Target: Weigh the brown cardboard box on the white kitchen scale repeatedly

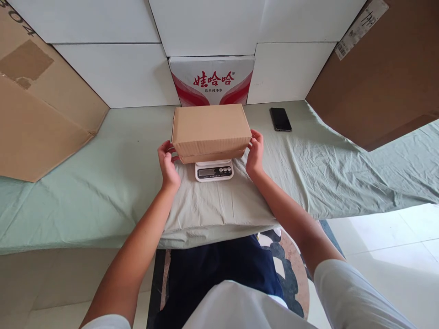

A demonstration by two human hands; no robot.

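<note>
While the box (211, 130) is sitting long axis 9-to-3 on the scale (214, 170), the left hand (168, 163) and right hand (255, 154) are clamping its ends, equally near.

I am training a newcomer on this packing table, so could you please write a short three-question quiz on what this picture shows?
1. True or false: the cardboard box sits over the scale.
2. Which hands touch the box? A) left only B) right only C) both
3. Fill in: the dark phone lies on the green ____.

Key:
1. True; whether it rests on the scale or is held just above cannot be told.
2. C: the left hand and the right hand press its two ends.
3. Cloth.
</note>
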